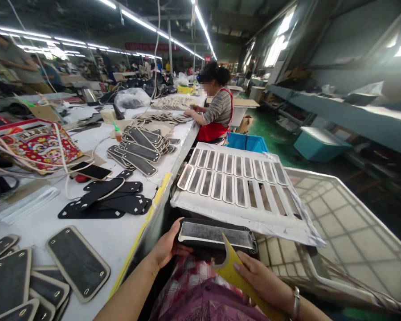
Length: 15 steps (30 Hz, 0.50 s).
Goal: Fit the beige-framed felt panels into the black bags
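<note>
Right hand [259,281], at 5 o'clock, grips a yellow scraper [232,267] with closed fingers. Left hand [165,247] closes on the left end of a black pad [215,236] at centre, over the lap. At 12 o'clock beyond lies a sheet [240,209] of strips, with a co-worker [217,111] farther back.

Both your forearms come in low from the bottom edge, bare. Your left hand [165,249] is cupped, thumb up, fingers curled round something. Your right hand [259,278] lies palm down, fingers pinched shut, bracelet at the wrist.
</note>
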Tool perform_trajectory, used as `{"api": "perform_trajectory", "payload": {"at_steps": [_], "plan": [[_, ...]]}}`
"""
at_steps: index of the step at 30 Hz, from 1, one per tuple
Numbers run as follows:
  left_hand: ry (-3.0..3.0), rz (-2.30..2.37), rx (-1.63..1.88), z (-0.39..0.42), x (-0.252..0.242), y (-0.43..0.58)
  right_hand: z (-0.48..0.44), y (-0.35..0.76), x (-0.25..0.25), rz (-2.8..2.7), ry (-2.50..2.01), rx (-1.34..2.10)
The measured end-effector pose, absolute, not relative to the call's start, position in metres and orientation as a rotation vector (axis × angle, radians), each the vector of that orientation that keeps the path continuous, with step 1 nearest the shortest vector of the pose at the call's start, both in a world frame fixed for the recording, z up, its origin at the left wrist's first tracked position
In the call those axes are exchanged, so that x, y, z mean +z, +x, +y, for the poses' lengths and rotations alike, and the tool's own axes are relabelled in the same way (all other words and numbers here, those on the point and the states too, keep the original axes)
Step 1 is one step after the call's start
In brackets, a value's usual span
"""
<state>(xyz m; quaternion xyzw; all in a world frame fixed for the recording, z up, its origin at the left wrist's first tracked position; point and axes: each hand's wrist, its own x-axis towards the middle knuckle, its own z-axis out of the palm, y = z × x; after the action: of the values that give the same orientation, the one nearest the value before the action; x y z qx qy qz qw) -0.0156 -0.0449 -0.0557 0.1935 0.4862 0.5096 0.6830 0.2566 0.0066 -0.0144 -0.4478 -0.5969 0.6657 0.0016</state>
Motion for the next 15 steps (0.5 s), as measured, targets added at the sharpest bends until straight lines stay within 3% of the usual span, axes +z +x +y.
{"api": "perform_trajectory", "payload": {"at_steps": [5, 15], "plan": [[0.37, 0.984, 1.306, -0.041, -0.064, -0.006, 0.001, 0.225, -0.018, -1.971, -1.249, 2.122], [0.35, 0.806, 1.447, -0.051, -0.075, -0.005, -0.027, 0.148, -0.058, -1.41, -1.315, 2.11]]}}
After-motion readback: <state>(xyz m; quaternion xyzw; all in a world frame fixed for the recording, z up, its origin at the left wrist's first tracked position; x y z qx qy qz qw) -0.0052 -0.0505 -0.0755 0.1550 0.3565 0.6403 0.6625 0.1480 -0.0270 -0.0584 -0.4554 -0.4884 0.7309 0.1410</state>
